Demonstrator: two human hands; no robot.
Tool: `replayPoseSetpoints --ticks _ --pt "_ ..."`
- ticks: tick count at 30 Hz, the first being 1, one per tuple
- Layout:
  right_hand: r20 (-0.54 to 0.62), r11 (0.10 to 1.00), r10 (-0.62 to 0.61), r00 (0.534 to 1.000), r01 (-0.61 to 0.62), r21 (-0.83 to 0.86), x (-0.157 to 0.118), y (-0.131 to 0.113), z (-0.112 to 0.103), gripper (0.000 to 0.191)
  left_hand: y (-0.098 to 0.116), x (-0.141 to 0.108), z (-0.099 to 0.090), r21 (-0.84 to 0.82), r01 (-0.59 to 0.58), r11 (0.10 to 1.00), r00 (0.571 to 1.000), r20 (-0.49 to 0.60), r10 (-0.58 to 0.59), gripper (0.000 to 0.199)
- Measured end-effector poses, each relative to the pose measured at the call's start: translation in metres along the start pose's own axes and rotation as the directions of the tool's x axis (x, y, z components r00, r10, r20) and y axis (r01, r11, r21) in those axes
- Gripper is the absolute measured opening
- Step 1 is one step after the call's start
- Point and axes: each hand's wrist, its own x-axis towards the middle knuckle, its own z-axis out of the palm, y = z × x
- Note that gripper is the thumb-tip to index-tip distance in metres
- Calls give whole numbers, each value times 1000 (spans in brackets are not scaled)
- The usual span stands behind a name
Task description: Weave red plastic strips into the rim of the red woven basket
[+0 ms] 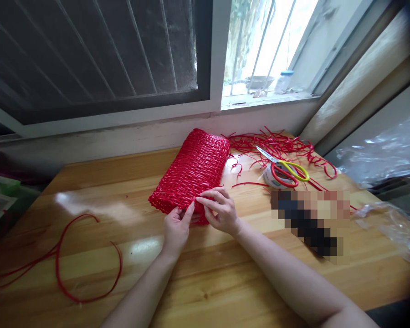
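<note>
A red woven basket [194, 168] lies on its side on the wooden table, its near rim turned towards me. My left hand [178, 228] grips that rim, thumb on top and the other fingers curled inside the opening. Close beside it, my right hand [222, 212] has thumb and fingertips drawn together at the same edge. Whether a strip end is pinched between the right fingers is too small to tell. Part of the near rim is hidden behind both hands.
Scissors [287, 169] with red and yellow handles rest on a round roll [273, 177]. Behind them spreads a tangle of red strips [276, 143]. A curled red strip [57, 259] lies at left on the table [205, 287]. Clear plastic [392, 228] lies at right, near a blurred-out patch. A window stands behind.
</note>
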Motion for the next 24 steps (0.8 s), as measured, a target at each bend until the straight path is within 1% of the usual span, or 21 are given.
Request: replayPoseSetpoints --ticks 3,8,12,20,24 --pt "12 1000 4 1000 -4 0 0 0 0 39 -3 0 0 -30 -14 999 1000 -13 14 33" --pt "19 999 -37 999 37 12 1 -1 -1 42 -3 0 -1 11 -26 1000 1000 10 26 31" --pt "30 998 -47 998 46 31 0 0 -1 42 -1 0 0 7 -19 1000 1000 -2 19 30" --pt "38 997 -49 998 46 63 -2 3 0 34 1 1 2 -12 -3 1000 1000 13 3 30" --pt "35 996 -66 997 63 70 -1 3 0 34 -3 1 2 -42 21 999 1000 14 -20 29"
